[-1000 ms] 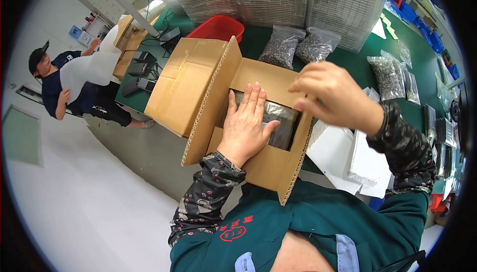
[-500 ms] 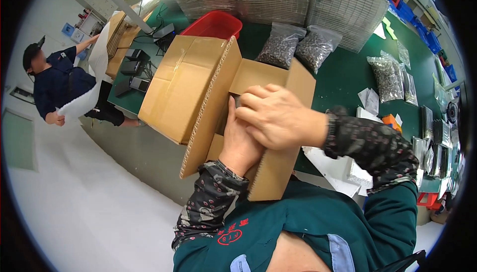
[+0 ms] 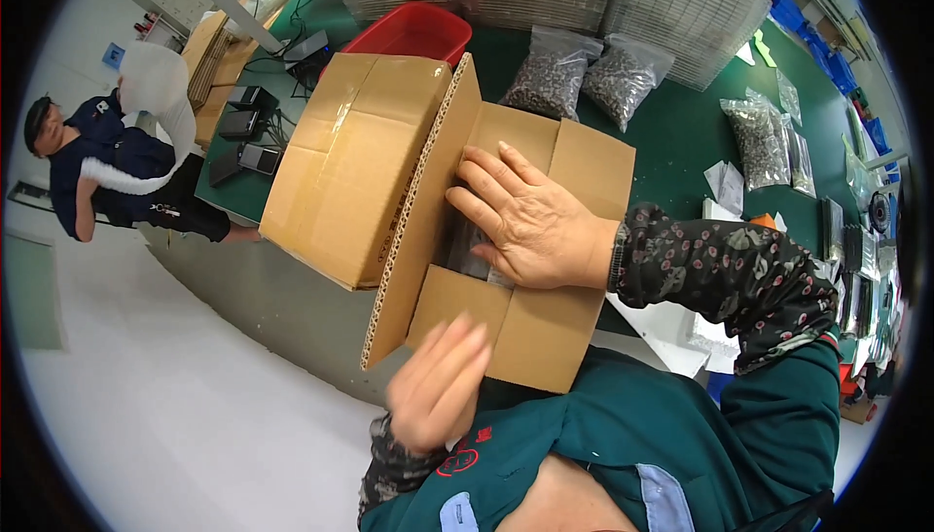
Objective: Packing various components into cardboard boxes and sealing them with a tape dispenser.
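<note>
An open cardboard box (image 3: 557, 335) lies in front of me, its long left flap standing up and the other flaps folded outward or partly inward. My right hand (image 3: 545, 230) rests palm down across the box's opening, fingers spread, the fingertips near the far end flap. Below that palm, something in clear plastic (image 3: 469, 248) shows inside; most of it is hidden. Close to the near flap hovers my left hand (image 3: 440, 384), its fingers stretched out and blurred by motion, with nothing visible in it.
A taped carton (image 3: 350, 162) stands against the box's left side. Behind are a red basin (image 3: 413, 31), bags of small dark parts (image 3: 553, 75) and wire racks (image 3: 681, 7). More bagged parts (image 3: 757, 148) lie right. A person (image 3: 117, 158) holding white sheeting stands at far left.
My hands have come apart: the left has pulled out of the box toward me, while the right has flattened over the opening. The right flap has tipped outward. The other person has shifted.
</note>
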A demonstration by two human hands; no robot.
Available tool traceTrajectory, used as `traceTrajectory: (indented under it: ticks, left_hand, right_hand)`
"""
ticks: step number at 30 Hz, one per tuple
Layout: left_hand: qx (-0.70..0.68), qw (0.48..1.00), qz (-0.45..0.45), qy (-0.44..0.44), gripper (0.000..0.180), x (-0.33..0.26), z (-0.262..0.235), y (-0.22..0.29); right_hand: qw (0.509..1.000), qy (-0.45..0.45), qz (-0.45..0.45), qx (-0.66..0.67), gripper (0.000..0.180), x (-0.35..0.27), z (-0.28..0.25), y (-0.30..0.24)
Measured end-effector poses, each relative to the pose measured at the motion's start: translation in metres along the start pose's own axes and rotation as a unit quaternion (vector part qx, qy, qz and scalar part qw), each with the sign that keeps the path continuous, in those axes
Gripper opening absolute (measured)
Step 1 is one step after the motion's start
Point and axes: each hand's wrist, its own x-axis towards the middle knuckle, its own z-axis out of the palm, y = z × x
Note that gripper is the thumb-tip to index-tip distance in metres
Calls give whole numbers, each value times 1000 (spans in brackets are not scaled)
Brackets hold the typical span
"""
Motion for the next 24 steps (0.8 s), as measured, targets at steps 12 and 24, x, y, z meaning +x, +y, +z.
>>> traceTrajectory:
  ticks: [12, 24]
  left_hand:
    - [-472, 865, -166, -46, 75, 51, -15, -44]
    - [175, 951, -90, -237, 80, 60, 35, -2]
  right_hand:
    - [985, 164, 15, 50, 42, -12, -2, -8]
    - [908, 377, 92, 157, 32, -22, -6, 20]
